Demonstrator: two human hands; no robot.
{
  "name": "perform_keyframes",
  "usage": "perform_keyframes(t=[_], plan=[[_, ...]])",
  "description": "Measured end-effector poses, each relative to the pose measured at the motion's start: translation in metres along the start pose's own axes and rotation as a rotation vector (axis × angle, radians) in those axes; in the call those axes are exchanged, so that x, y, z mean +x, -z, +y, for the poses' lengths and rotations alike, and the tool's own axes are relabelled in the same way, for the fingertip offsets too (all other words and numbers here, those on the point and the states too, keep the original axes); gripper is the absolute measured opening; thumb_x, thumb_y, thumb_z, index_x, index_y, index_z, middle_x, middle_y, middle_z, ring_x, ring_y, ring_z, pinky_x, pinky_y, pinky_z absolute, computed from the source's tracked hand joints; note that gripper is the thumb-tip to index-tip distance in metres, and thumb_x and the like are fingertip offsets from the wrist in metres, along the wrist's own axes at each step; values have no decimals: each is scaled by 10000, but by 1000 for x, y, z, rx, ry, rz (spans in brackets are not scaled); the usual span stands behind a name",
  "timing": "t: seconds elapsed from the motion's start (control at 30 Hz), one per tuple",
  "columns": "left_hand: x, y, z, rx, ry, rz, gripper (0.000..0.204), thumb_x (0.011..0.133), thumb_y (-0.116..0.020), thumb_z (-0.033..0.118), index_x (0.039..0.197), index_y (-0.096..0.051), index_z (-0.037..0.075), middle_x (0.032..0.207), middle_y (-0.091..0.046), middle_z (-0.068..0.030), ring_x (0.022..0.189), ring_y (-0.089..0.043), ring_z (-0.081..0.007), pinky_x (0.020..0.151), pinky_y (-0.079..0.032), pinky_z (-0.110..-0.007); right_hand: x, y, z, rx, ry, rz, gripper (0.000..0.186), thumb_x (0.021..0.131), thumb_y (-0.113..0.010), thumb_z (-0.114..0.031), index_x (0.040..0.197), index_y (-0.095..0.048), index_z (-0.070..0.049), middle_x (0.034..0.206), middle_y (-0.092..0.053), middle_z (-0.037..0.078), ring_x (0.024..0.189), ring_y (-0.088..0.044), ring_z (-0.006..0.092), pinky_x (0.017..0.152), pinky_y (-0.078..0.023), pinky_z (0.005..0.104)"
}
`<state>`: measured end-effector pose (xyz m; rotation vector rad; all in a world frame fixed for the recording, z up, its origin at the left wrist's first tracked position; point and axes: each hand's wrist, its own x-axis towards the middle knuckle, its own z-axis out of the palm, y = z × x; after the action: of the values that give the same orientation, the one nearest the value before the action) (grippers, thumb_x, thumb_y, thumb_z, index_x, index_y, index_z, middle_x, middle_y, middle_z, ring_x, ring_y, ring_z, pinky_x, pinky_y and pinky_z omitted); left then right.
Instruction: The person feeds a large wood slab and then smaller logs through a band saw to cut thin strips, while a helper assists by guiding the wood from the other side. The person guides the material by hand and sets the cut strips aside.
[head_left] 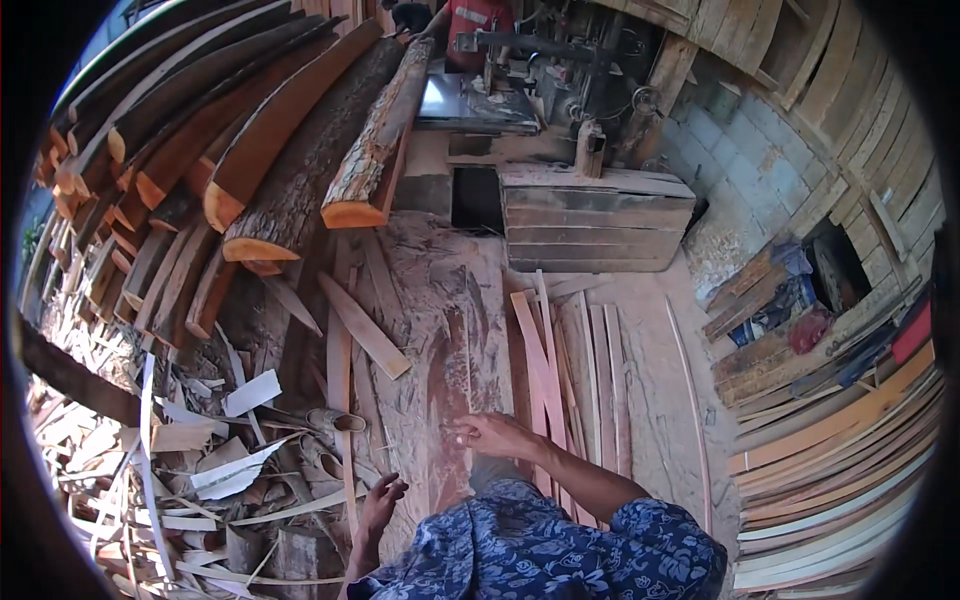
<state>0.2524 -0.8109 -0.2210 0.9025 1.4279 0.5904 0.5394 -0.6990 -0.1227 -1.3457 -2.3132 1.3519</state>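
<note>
My left hand (382, 497) hangs low with fingers loosely bent and apart, holding nothing visible, beside a long narrow strip (347, 440) and the pile of bark and offcuts (255, 480). My right hand (485, 433), a ring on one finger, is held above the sawdust-covered floor strip (440, 350) with fingers slightly curled and no object visible in it. Just to its right lie long pink and pale sawn strips (530, 350). A short tapered board (365, 325) lies ahead of my hands.
Logs and slabs (270, 150) are stacked at left. At the back a co-worker in red (465, 25) stands by a sawing machine (510, 70), behind a wooden box (595, 225). Right are a block wall (740, 150), scrap boards (750, 290) and stacked strips (830, 480).
</note>
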Motion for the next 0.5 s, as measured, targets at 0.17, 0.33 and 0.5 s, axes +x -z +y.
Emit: perform_keyframes(t=[0.17, 0.33, 0.5], plan=[[106, -14, 135, -216, -29, 62, 577, 896, -502, 431, 1323, -406, 55, 1137, -606, -130, 1051, -564, -238, 883, -415, -365, 93, 115, 75, 97, -91, 86, 461, 858, -575, -236, 1249, -479, -12, 988, -639, 195, 910, -630, 243, 763, -491, 336], [231, -7, 207, -359, 0, 146, 621, 893, -469, 487, 1338, -383, 62, 1149, -591, -141, 1026, -567, -235, 887, -409, -364, 220, 223, 93, 75, 23, -42, 470, 870, -575, -258, 1250, -472, -3, 1006, -641, 170, 920, -622, 246, 793, -479, 322], [382, 26, 254, -767, -97, 294, 852, 827, -393, 675, 1437, -163, 127, 1381, -350, -191, 1268, -342, -314, 1017, -275, -428, 347, 331, 193, 74, -58, 28, 442, 855, -563, -313, 1207, -528, -48, 1012, -642, 179, 931, -626, 284, 805, -475, 349]])
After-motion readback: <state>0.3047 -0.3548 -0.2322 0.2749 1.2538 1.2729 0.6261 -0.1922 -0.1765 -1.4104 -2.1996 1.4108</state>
